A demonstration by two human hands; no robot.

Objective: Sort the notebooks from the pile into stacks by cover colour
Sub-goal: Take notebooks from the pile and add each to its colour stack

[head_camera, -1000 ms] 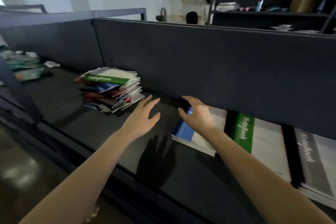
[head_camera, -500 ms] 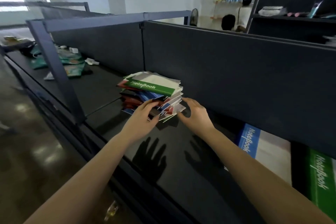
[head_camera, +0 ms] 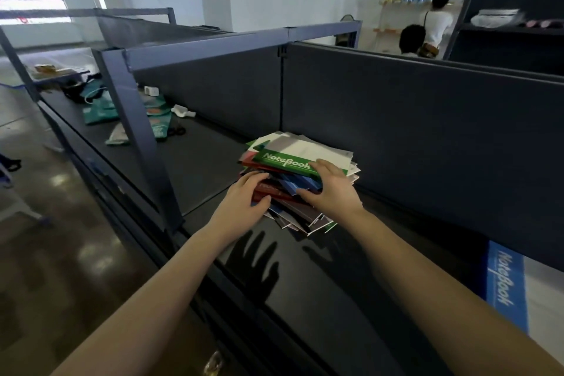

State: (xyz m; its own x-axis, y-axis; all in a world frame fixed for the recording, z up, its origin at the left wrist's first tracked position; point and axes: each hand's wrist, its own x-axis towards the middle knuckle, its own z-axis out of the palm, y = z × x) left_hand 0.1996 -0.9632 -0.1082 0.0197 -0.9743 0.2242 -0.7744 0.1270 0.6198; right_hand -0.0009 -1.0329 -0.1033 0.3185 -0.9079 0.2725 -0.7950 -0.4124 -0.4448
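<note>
The mixed pile of notebooks [head_camera: 293, 192] lies on the dark shelf [head_camera: 207, 168] against the back panel. A green notebook [head_camera: 283, 162] with a white cover area tops it; red, blue and dark covers fan out below. My right hand [head_camera: 331, 189] has its fingers over the green notebook's near corner and its thumb under the edges just below, pinching the top of the pile. My left hand [head_camera: 244, 200] rests on the pile's front left edge, fingers lightly touching the red and dark covers. A blue notebook stack [head_camera: 506, 284] lies at the far right.
A grey upright post [head_camera: 137, 131] stands left of the pile. Green bags and small white items [head_camera: 100, 104] lie further left on the shelf. A dark partition [head_camera: 427, 131] backs the shelf. People [head_camera: 427, 30] stand behind it. The floor is on the left.
The view swung left, so the green and grey stacks left the frame. Both hands moved from the blue stack to the pile; the right hand now pinches its top, the left touches its edge.
</note>
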